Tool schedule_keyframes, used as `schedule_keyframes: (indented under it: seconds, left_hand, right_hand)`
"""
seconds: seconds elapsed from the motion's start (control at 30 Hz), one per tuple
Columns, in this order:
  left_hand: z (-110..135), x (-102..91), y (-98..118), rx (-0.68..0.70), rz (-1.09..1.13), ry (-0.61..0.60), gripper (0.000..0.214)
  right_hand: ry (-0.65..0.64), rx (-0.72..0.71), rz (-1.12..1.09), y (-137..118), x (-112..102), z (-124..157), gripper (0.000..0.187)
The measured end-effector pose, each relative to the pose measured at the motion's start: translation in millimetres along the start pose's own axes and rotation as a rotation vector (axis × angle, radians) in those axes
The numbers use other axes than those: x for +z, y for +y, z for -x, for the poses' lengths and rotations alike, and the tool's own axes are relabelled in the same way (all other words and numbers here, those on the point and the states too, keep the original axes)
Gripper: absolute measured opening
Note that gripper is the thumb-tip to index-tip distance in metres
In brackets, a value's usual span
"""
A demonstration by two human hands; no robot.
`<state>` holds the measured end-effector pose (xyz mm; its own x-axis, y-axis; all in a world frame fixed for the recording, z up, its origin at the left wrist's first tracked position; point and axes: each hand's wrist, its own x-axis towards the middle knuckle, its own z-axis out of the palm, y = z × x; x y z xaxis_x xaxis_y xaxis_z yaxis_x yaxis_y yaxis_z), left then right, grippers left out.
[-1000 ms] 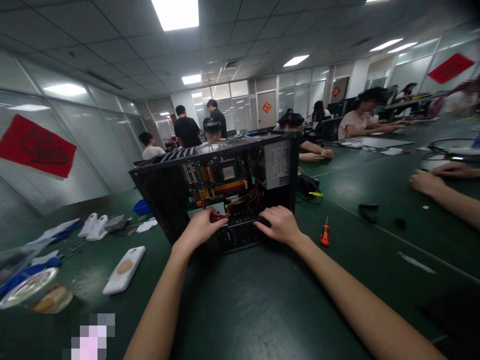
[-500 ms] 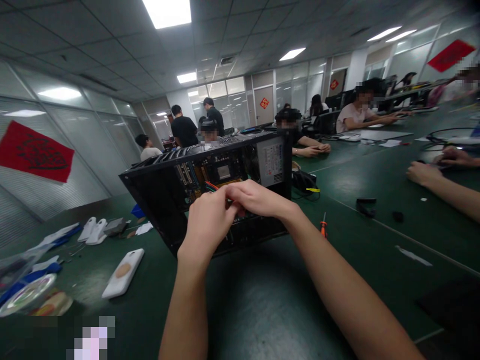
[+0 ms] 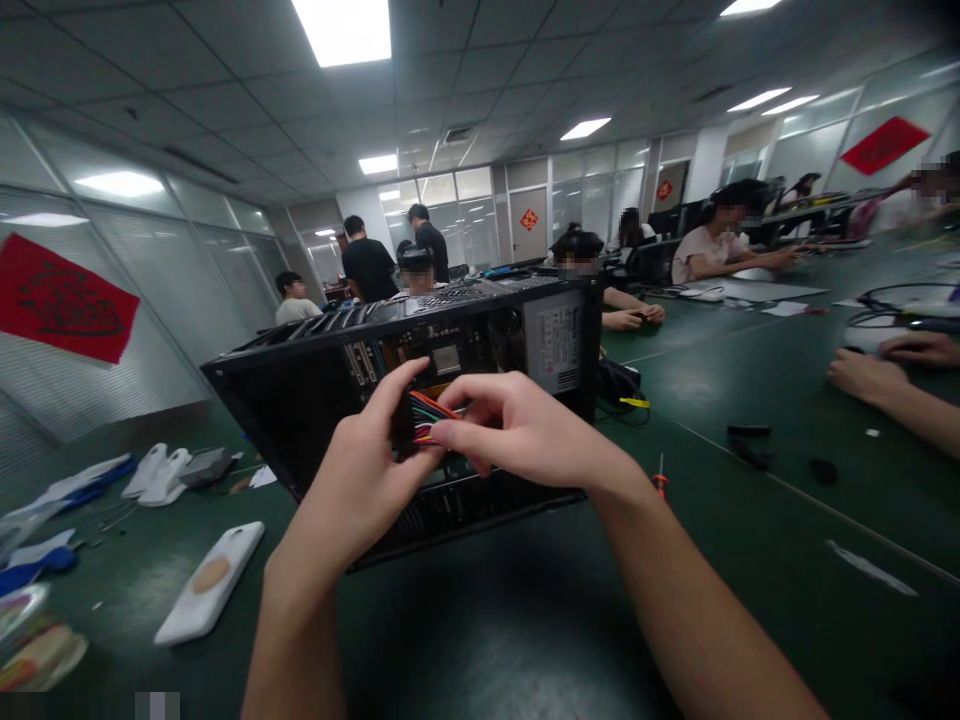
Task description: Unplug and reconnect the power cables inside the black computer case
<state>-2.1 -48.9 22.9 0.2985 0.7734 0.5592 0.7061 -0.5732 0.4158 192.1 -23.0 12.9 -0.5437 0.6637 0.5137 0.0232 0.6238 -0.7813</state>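
A black computer case [image 3: 259, 390] stands tilted on the table with its side open towards me. Inside it I see a motherboard with a square silver processor [image 3: 447, 360], and a labelled power supply [image 3: 556, 345] at the upper right. My right hand [image 3: 529, 430] grips a bundle of coloured cables [image 3: 427, 408] in front of the board, thumb against fingers. On the left of that bundle is my left hand [image 3: 356, 455], its thumb and forefinger spread apart around the cables. Where the cables end is hidden behind my right hand.
A white phone [image 3: 211, 583] lies on the green table at the left. An orange-handled screwdriver [image 3: 660, 482] is right of the case, near black cables [image 3: 621, 385]. Further right are small black parts [image 3: 750, 440] and another person's hands [image 3: 870, 370]. Other people sit across the table.
My hands were close together over the cables; now the left thumb and forefinger have spread and the cable bundle shows between my hands. The view has shifted slightly.
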Motion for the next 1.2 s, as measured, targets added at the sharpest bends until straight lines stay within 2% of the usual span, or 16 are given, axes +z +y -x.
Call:
schedule_keyframes:
  seconds: [0.1,0.17,0.27,0.33,0.53,0.73,0.87,1.03,1.2]
  left_hand:
    - [1.3,-2.5,4.0,0.010,0.002,0.035,0.057]
    - [4.9,-5.3,4.8,0.002,0.023,0.020,0.060]
    - [10.1,-8.5,3.8,-0.004,0.080,-0.014,0.067]
    - [12.3,-10.0,3.5,0.007,0.095,-0.031,0.066]
    - [16.3,-16.0,7.8,0.083,0.066,-0.040,0.058]
    - [18.0,-18.7,8.1,0.135,0.056,-0.069,0.054]
    - [17.0,-18.6,7.1,0.147,0.052,-0.082,0.052]
    - [18.2,-20.4,4.2,0.138,0.045,-0.079,0.050]
    - [21.1,-23.2,1.5,0.125,0.072,-0.079,0.050]
  right_hand:
    - [-0.067,0.000,-0.041,3.0,8.4,-3.1,0.037]
    - [-0.095,0.029,-0.120,5.6,10.3,-4.8,0.038]
    - [-0.059,0.054,-0.176,6.0,8.9,-5.1,0.037]
    - [-0.027,0.061,-0.167,3.3,7.1,-3.7,0.037]
    - [-0.038,0.081,-0.097,-6.6,7.9,4.1,0.042]
    - [-0.054,0.098,0.028,-10.6,10.1,11.3,0.036]
    - [-0.054,0.110,0.079,-13.1,9.2,13.7,0.035]
    - [-0.062,0.121,0.095,-11.3,15.0,10.4,0.023]
    - [-0.041,0.125,0.069,-5.4,22.9,7.4,0.025]
